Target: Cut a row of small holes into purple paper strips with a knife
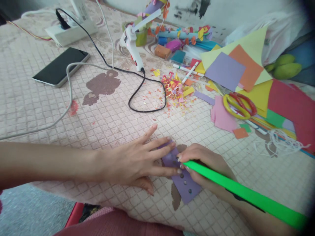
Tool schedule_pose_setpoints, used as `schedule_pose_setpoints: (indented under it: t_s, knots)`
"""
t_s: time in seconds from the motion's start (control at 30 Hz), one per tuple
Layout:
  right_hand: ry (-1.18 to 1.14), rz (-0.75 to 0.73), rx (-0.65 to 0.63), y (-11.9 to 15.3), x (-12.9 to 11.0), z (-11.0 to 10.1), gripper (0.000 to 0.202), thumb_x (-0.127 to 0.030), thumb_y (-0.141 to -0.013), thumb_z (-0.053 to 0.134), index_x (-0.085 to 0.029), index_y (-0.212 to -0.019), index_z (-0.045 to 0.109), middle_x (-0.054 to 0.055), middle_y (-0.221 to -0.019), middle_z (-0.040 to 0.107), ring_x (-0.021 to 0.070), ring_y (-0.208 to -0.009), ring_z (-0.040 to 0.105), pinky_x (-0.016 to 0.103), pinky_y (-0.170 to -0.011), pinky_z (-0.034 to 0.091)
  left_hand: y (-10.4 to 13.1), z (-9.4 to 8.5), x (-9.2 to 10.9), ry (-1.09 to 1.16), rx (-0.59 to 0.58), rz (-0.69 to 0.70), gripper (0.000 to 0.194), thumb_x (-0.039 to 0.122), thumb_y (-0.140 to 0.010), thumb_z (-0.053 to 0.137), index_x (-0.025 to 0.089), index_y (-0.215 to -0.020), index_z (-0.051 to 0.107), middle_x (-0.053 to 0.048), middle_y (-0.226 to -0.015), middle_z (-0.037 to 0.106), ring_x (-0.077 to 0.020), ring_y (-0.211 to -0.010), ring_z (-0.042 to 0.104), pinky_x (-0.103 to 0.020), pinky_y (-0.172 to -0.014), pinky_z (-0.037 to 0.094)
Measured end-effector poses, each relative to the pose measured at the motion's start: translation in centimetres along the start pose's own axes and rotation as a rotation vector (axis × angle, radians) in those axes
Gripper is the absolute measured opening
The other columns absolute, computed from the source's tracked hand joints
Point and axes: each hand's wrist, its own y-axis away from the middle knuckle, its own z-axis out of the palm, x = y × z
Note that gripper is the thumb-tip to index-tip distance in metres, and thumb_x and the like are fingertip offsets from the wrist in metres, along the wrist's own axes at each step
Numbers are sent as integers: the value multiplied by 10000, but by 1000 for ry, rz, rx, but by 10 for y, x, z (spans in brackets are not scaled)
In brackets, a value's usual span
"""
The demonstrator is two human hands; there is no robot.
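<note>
A strip of purple paper [185, 188] lies on the patterned cloth near the table's front edge, with several small round dark marks or holes along it. My left hand [137, 159] rests flat with fingers spread, its fingertips on the upper part of the strip. Over the strip's right side, my right hand [206, 164] is closed around a long bright green tool [233, 185]. The tool's near end reaches the lower right of the picture. Its tip is at the paper, partly hidden by my right fingers.
Yellow-and-red scissors [238, 105] lie on coloured paper sheets [225, 70] at the right, near white string [283, 142]. Paper scraps [176, 88], a white glue gun [133, 47] and its black cable lie behind. A phone [61, 67] and power strip [71, 32] are back left.
</note>
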Motion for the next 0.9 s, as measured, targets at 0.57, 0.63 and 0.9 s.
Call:
schedule_pose_setpoints:
  t_s: [0.57,0.63,0.9]
  knots:
    - [-15,3,11,-3,-1,-3,167,-100,-883,574,-246,-928,642,-6,-825,716,117,-784,692,224,-703,562,1,-3,-2,8,-64,10,655,597,-952,547,318,-1525,396,-148,-1666,183,-373,-1531,215,-693,-1191,189]
    - [-8,6,13,-3,-1,-3,173,-95,-878,580,-247,-929,643,-9,-823,716,116,-777,692,225,-701,563,0,-3,-2,-2,-74,3,649,601,-953,543,327,-1522,397,-144,-1667,182,-372,-1532,215,-698,-1188,193]
    - [-33,0,-40,-7,-4,-6,168,-104,-877,565,-235,-933,652,0,-817,717,118,-766,696,218,-684,563,-1,-3,8,-68,-54,-47,750,644,-864,650,329,-1506,423,-164,-1629,291,-397,-1487,321,-685,-1185,225]
